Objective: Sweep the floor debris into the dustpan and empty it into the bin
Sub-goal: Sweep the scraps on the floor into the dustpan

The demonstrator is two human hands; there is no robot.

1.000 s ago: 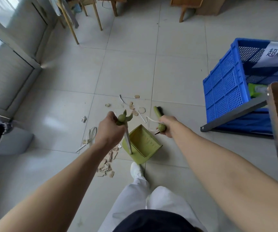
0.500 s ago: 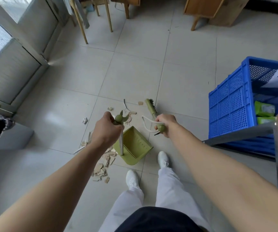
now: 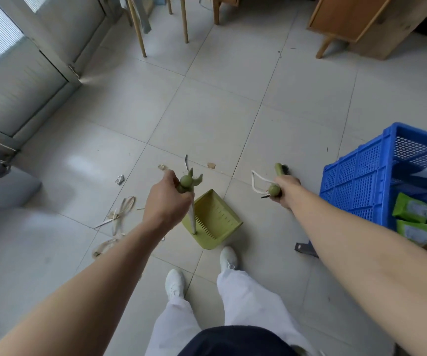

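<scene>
My left hand (image 3: 166, 199) grips the green top of the dustpan's long handle (image 3: 192, 211). The green dustpan (image 3: 216, 222) sits on the tiled floor just ahead of my white shoes. My right hand (image 3: 284, 187) grips the green broom handle (image 3: 275, 190), which has a white cord loop; the broom head (image 3: 281, 169) reaches the floor beyond my hand. Debris lies left of the pan: pale strips (image 3: 119, 214), a crumpled scrap (image 3: 119, 179) and small bits (image 3: 211, 165) farther ahead. A bin (image 3: 4, 186) with a dark opening stands at the left edge.
A blue slotted crate (image 3: 376, 186) holding green packets stands close on the right. Wooden chair legs (image 3: 137, 29) and a wooden cabinet (image 3: 356, 19) stand at the far side. A glazed door (image 3: 19, 80) runs along the left wall.
My right hand and the broom have swung out to the right, away from the dustpan. The dustpan and my feet have shifted right of the strips. The view has tilted up.
</scene>
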